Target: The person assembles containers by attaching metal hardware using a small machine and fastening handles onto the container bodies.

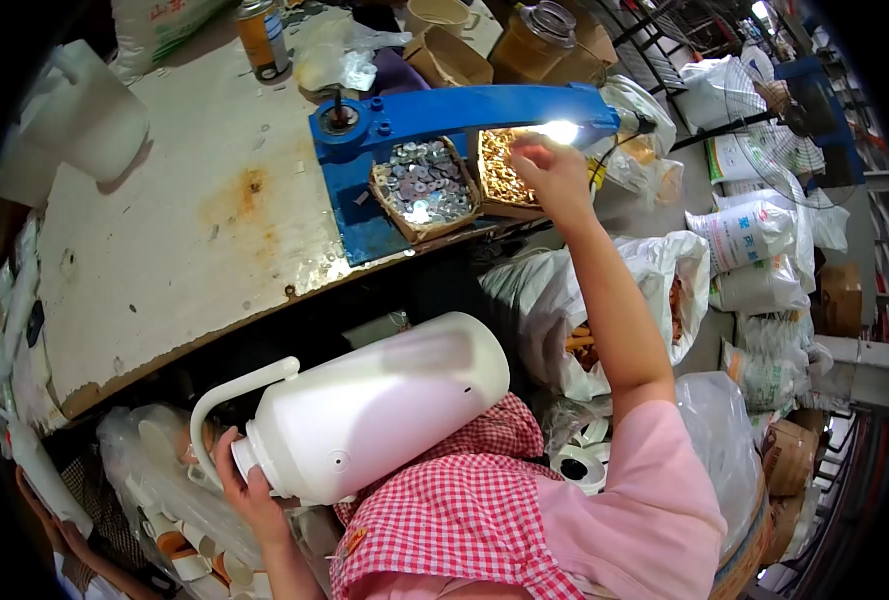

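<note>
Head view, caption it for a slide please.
Left hand holding a white jug, right hand at a box of gold pieces.

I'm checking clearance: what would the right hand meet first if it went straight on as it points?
Likely the gold-coloured pieces in the box; the right hand may already touch them, but depth is unclear.
</note>
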### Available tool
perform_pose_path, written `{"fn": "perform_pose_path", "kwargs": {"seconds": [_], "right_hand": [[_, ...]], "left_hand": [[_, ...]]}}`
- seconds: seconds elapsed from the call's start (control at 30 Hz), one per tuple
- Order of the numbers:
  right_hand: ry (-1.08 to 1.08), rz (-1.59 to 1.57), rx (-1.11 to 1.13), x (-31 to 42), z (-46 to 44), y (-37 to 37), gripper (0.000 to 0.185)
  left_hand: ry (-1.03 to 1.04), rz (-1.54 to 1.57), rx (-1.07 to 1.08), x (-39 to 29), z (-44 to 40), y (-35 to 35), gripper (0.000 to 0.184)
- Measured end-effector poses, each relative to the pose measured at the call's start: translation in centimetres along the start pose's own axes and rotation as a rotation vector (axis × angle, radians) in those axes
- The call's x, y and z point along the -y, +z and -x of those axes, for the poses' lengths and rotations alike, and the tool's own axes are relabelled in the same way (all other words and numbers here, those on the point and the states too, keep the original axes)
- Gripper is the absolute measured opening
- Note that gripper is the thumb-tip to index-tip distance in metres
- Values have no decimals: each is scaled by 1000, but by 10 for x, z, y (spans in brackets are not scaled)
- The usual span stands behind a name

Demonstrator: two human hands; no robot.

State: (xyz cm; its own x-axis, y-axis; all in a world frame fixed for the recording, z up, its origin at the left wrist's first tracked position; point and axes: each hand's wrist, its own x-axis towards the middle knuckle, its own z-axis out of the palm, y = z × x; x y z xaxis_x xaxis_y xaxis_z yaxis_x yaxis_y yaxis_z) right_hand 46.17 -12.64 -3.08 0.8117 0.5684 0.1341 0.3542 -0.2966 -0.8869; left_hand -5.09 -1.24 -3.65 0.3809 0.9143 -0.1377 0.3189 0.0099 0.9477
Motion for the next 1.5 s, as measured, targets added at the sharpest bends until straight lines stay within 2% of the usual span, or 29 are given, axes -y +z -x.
{"fn": "perform_pose_path", "kwargs": {"seconds": [0.13,0.2,0.23,0.33,0.47,0.53,0.67,0.77,1.0,1.17,1.23,1.33,1.5], "right_hand": [[-38,163,112,12,26,-3,12],[93,-93,202,36,34,-4,10],[85,-97,209,50,35,-1,10],[-16,-485,236,97,31,22,10],[-98,-584,239,145,9,69,13],[-243,-583,166,157,-5,91,17],[-258,-473,243,152,-21,111,14],[-261,-536,280,146,-23,110,14],[-206,-463,289,151,-28,108,16],[-302,-413,265,144,-32,110,12],[-276,-433,257,146,-32,111,11],[-379,-352,301,142,-33,114,12],[-329,-474,325,141,-34,107,12]], "left_hand": [[-25,5,10,-7,-2,0,53],[-28,9,11,-8,-3,-1,53],[-34,13,33,-8,-4,-1,52],[-18,26,29,-8,-5,1,53],[19,16,15,-7,-5,3,52],[15,9,9,-9,-3,1,52],[-13,42,-2,-8,0,1,53],[19,49,0,-3,-1,0,53],[-8,67,14,-8,-5,3,54],[26,27,23,-1,-2,0,55],[27,21,29,-1,-3,0,54],[33,13,21,-3,-5,3,53],[39,20,-3,-2,-5,5,52]]}}
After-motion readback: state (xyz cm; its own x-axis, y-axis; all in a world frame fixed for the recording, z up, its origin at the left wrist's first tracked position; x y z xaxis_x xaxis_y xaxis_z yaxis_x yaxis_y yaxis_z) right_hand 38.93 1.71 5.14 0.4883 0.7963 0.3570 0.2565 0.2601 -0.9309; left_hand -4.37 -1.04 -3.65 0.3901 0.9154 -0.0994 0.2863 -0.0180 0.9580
